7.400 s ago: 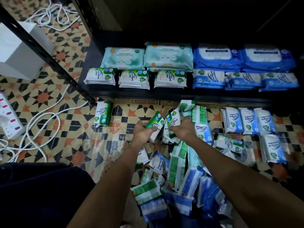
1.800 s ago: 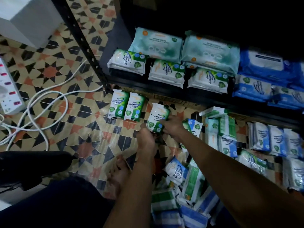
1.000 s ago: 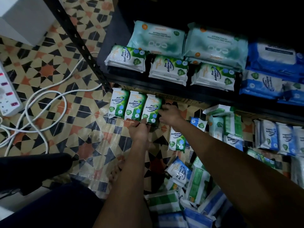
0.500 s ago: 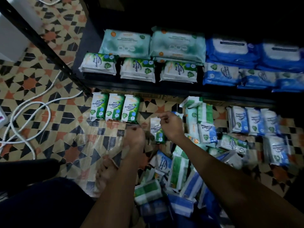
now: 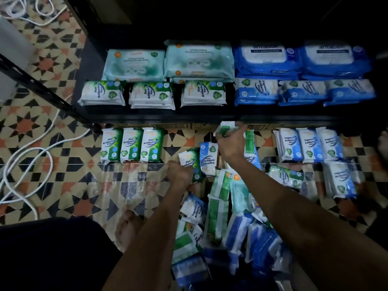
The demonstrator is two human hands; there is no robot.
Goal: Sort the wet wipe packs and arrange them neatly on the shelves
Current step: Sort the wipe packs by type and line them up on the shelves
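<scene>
Soft plastic film packs, one in each hand

Your left hand [image 5: 178,172] pinches a green pine pack [image 5: 190,162] at its lower end, fingers curled round it; your right hand [image 5: 231,143] closes over a green-and-white pack [image 5: 225,128] just under the shelf [image 5: 189,118] lip. Judge these as light, squashy and slick, with wet contents that sag, so take each across its short width, thumb opposite fingers, not by a sealed edge. Beside you, three pine packs [image 5: 132,144] stand in a row on the floor [image 5: 63,164]; the unsorted heap [image 5: 226,223] lies between your arms.
</scene>
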